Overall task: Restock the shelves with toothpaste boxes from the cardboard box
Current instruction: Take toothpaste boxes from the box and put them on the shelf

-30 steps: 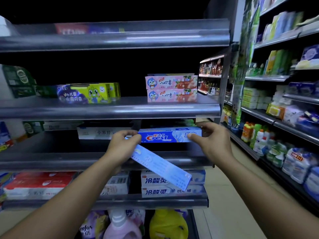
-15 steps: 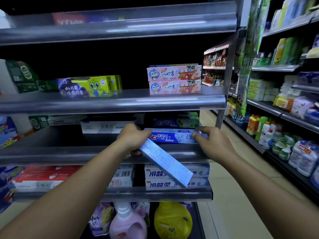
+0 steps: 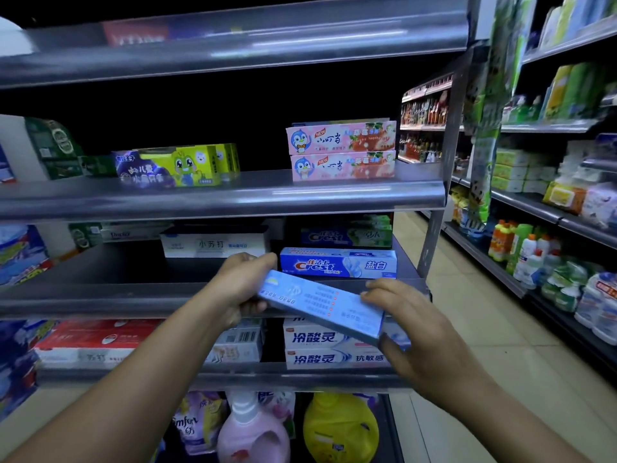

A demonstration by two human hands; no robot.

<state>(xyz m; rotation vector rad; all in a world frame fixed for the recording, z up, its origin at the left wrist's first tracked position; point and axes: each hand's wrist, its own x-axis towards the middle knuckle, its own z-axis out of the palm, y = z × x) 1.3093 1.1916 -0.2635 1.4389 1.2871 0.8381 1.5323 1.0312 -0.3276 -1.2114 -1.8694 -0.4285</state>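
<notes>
Both hands, left and right, clamped on pale blue cardboard toothpaste box; blue Crest box already shelved; this one unplaced.

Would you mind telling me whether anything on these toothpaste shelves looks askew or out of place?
Only the light blue toothpaste box is askew: both hands, left hand and right hand, hold it tilted in front of the grey metal shelf edge, not yet shelved. The blue Crest box behind sits straight.

We see a pink detergent bottle beside a yellow one on the bottom shelf, cleaning bottles across the aisle.
</notes>
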